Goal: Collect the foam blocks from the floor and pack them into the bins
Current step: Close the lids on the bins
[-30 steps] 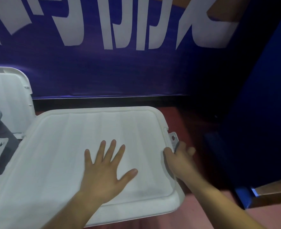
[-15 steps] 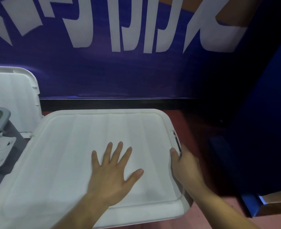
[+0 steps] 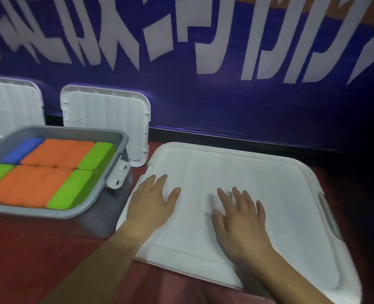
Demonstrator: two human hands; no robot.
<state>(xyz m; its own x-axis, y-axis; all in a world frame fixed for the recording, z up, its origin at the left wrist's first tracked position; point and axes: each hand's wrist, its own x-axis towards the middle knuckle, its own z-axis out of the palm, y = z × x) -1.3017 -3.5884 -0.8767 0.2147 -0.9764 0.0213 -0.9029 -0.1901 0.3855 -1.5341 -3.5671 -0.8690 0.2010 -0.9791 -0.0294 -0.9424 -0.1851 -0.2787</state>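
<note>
White plastic lid (image 3: 269, 183) lies under our flat, relaxed palms, left hand (image 3: 151, 205) near its edge beside the grey bin (image 3: 107, 137) packed with foam blocks (image 3: 39, 183), right hand (image 3: 241, 218) mid-panel, so uneven pressing could leave a corner unseated, though bare floor (image 3: 39, 249) in front gives us room.

The floor (image 3: 39, 249) is dark red and runs back to a blue wall (image 3: 225, 110). At the left an open grey bin (image 3: 107, 213) stands on it. Just to the right of that bin a large white lid (image 3: 280, 183) lies flat; what sits under it is hidden. Behind the grey bin a second white lid (image 3: 105, 119) stands on edge on the floor, leaning against the wall. A third lid (image 3: 12, 104) stands further left, its foot hidden.
</note>
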